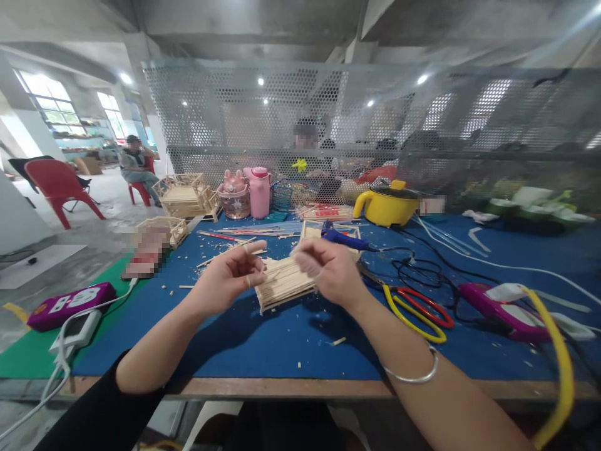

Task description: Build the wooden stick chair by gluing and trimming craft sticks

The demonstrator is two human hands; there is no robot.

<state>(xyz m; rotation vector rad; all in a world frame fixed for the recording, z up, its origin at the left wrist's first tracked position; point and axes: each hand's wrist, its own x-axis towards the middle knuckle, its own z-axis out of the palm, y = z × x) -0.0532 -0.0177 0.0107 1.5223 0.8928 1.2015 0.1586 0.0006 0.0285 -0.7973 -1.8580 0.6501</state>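
A small panel of pale wooden sticks (pixel 287 285) lies on the blue mat in front of me. My left hand (pixel 230 275) is at its left end, thumb and curled fingers closed close to the sticks; what they pinch, if anything, is too small to tell. Over the panel's right side, my right hand (pixel 331 266) is pinched, its fingertips blurred and whatever they hold not clear. Just behind the right hand rests a blue glue gun (pixel 345 238), beside a pale stick frame (pixel 312 229). Scissors with red and yellow handles (pixel 416 307) lie right of my right wrist.
Loose sticks and scraps litter the blue mat (pixel 225 351). At the back stand a pink jug (pixel 260 193), a stick-built model (pixel 185 195) and a yellow pot (pixel 389 207). Purple power strips (pixel 70 305) and cables flank the work area. A perforated screen (pixel 263 119) rises behind; people sit beyond.
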